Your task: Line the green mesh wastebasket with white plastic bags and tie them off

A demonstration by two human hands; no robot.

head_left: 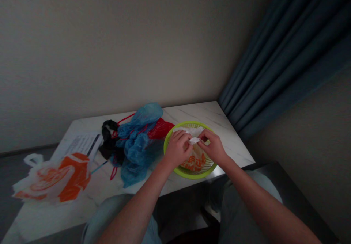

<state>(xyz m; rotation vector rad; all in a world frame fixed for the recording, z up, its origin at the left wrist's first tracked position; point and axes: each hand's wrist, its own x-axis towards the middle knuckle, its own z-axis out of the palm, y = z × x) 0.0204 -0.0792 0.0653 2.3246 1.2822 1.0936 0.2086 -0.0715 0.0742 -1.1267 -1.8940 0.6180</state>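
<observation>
A white plastic bag with orange print (194, 160) lies partly inside a lime-green mesh basket (168, 156) at the table's front right. Over the basket, my left hand (178, 147) pinches the white top of this bag. My right hand (212, 145) grips the same part from the other side, its fingers closed. A short twisted stretch of the white plastic shows between both hands. Fingers cover part of the bag, so how it is folded or knotted I cannot tell.
Left of the basket lie crumpled blue plastic bags (137, 147), a red bag (160, 129) and a black bag (111, 145). Farther left are a printed sheet (79, 143) and another white-and-orange bag (56, 178). A blue curtain (274, 61) hangs on the right beside the marble-patterned table (203, 109).
</observation>
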